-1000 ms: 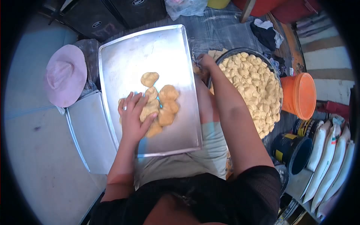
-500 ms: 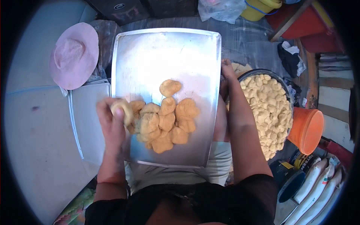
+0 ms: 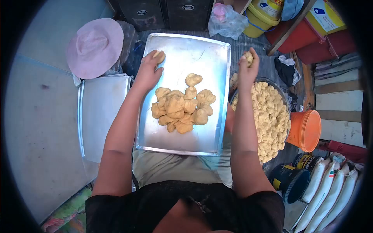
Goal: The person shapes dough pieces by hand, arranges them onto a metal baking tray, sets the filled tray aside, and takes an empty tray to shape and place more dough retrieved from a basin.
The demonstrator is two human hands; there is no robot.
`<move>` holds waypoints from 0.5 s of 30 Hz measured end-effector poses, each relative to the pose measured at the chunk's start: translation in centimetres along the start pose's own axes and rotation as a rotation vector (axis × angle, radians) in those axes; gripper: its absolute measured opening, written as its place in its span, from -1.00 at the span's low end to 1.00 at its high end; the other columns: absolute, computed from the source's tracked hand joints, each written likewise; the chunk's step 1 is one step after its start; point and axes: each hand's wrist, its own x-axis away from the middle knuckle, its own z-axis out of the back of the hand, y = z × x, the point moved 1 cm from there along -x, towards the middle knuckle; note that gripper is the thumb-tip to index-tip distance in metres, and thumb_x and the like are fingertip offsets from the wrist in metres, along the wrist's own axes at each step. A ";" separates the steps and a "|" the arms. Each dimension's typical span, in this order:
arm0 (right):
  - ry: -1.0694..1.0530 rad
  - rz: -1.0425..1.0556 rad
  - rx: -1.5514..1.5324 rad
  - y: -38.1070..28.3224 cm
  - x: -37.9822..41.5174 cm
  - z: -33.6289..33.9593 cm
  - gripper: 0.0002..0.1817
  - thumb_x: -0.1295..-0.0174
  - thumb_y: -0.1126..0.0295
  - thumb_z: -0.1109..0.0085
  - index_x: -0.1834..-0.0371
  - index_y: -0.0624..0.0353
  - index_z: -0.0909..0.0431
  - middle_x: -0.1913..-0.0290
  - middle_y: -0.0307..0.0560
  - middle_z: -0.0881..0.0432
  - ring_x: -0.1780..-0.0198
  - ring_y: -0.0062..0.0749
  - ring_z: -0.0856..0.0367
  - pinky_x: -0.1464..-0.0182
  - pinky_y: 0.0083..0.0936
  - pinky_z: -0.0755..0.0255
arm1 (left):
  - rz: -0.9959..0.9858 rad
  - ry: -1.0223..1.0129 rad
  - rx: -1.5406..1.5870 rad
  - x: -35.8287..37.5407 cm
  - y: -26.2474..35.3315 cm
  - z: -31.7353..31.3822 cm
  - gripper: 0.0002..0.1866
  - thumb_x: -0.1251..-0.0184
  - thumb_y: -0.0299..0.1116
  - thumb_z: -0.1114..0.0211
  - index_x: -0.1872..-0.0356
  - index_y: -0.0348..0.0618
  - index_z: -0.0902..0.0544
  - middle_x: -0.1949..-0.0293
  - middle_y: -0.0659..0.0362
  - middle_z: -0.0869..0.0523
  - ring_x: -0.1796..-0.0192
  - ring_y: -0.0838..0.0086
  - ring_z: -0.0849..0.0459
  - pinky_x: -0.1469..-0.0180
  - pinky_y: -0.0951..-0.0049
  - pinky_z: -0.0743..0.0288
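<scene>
A shallow metal baking tray (image 3: pixel 175 141) rests across my lap, bearing a heap of dough pieces (image 3: pixel 175 105) dusted with yellowish flour. At the tray's far left corner, my left hand (image 3: pixel 149 72) has its fingers on a flattened dough piece (image 3: pixel 159 57). My right hand (image 3: pixel 248 70) is raised beyond the tray's right edge, closed around another dough piece (image 3: pixel 248 58). Beneath my right forearm stands a round dark tub (image 3: pixel 289 101) full of small dough balls, partly hidden by the arm.
A pink hat (image 3: pixel 95 46) and more metal trays (image 3: pixel 103 116) lie at left. To the right are an orange bucket (image 3: pixel 307 130), a dark bucket (image 3: pixel 291 182) and several white sacks (image 3: pixel 328 190). Black boxes (image 3: pixel 145 15) and yellow buckets (image 3: pixel 254 23) stand at the back.
My left hand has moved from the tray's left side to its far left corner with a dough piece. My right hand has risen and now shows a dough piece. The view has shifted.
</scene>
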 end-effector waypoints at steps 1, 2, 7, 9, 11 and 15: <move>-0.140 0.169 0.268 1.2 0.7 -0.2 -0.54 -0.31 0.59 -0.01 -0.31 0.20 -0.43 -0.01 0.02 -0.62 0.10 -0.36 -0.64 0.01 -0.48 -0.59 | -0.015 -0.022 0.001 0.3 0.1 -0.1 -0.49 -0.25 -0.42 -0.32 -0.28 -0.15 -0.57 -0.40 -0.09 -0.39 -0.37 -0.01 -0.43 -0.42 0.23 -0.31; -0.272 0.336 0.535 2.6 1.4 -0.5 -0.52 -0.31 0.57 -0.02 -0.33 0.21 -0.41 -0.02 0.02 -0.61 0.08 -0.37 -0.64 -0.02 -0.48 -0.58 | -0.035 -0.044 -0.003 0.3 -0.1 -0.3 -0.48 -0.26 -0.42 -0.32 -0.28 -0.15 -0.56 -0.42 -0.08 -0.37 -0.39 0.00 -0.42 -0.42 0.23 -0.31; -0.151 -0.374 -0.132 1.1 -1.5 1.7 -0.54 -0.37 0.53 -0.03 -0.35 0.25 -0.38 -0.20 0.06 -0.52 -0.15 -0.26 -0.57 -0.26 -0.35 -0.46 | -0.040 -0.032 0.033 1.2 -0.5 -0.8 -0.52 -0.32 -0.46 -0.25 -0.29 -0.13 -0.56 -0.43 -0.04 -0.37 -0.41 0.02 -0.40 -0.44 0.23 -0.28; -0.099 -0.119 -0.075 -0.2 -1.7 1.9 -0.55 -0.38 0.55 0.00 -0.35 0.26 -0.38 -0.20 0.07 -0.53 -0.16 -0.21 -0.58 -0.32 -0.31 -0.41 | -0.079 0.021 0.007 1.6 -0.8 -1.2 -0.54 -0.31 -0.44 -0.24 -0.27 -0.06 -0.59 -0.40 -0.02 -0.41 -0.37 0.03 -0.44 -0.38 0.17 -0.35; -0.003 0.394 0.213 -0.7 -1.0 1.8 -0.55 -0.39 0.56 0.01 -0.35 0.27 -0.39 -0.22 0.09 -0.53 -0.14 -0.21 -0.60 -0.30 -0.32 -0.43 | -0.107 0.071 0.003 1.6 -1.0 -1.4 -0.55 -0.31 -0.44 -0.23 -0.25 -0.02 -0.60 -0.38 0.00 -0.44 -0.34 0.04 -0.48 -0.34 0.14 -0.40; -0.492 -0.144 0.607 5.6 -0.1 4.8 -0.57 -0.43 0.50 0.00 -0.35 0.28 -0.43 -0.32 0.13 -0.50 -0.26 -0.09 -0.56 -0.30 -0.35 -0.43 | -0.080 0.034 0.035 2.1 -0.8 -1.2 -0.56 -0.33 -0.47 -0.21 -0.25 -0.07 -0.60 -0.38 -0.02 -0.43 -0.36 0.04 -0.44 -0.39 0.19 -0.35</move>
